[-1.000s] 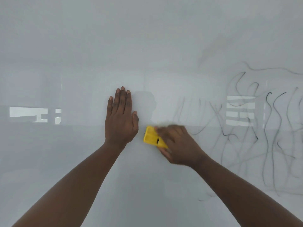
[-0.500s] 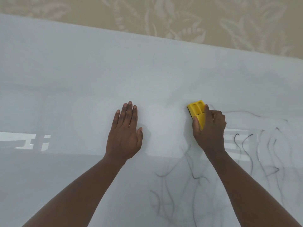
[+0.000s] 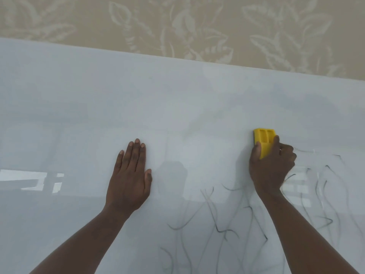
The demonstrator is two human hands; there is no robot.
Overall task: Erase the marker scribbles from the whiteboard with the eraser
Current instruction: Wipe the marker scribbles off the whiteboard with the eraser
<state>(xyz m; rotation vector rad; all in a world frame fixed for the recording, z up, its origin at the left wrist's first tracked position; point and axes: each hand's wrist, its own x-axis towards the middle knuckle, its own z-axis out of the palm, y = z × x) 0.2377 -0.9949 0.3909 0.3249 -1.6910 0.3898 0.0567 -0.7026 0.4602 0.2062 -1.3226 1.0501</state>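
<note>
The whiteboard (image 3: 79, 115) fills most of the view. Dark marker scribbles (image 3: 221, 224) run across its lower right, below and to the right of my right hand. My right hand (image 3: 271, 169) grips a yellow eraser (image 3: 263, 142) and presses it flat on the board, above the scribbles; my fingers cover the eraser's lower part. My left hand (image 3: 129, 178) lies flat on the board left of centre, fingers together and pointing up, holding nothing.
Beige wallpaper with a pale leaf pattern (image 3: 197, 26) shows above the board's top edge (image 3: 177, 58). Bright window reflections sit on the board at the left (image 3: 29, 178) and behind the scribbles at the right (image 3: 298, 186).
My right hand has carried the eraser up and to the right, from beside my left thumb to above the scribbles. The view has tilted up, showing the wallpaper. My left hand stays flat.
</note>
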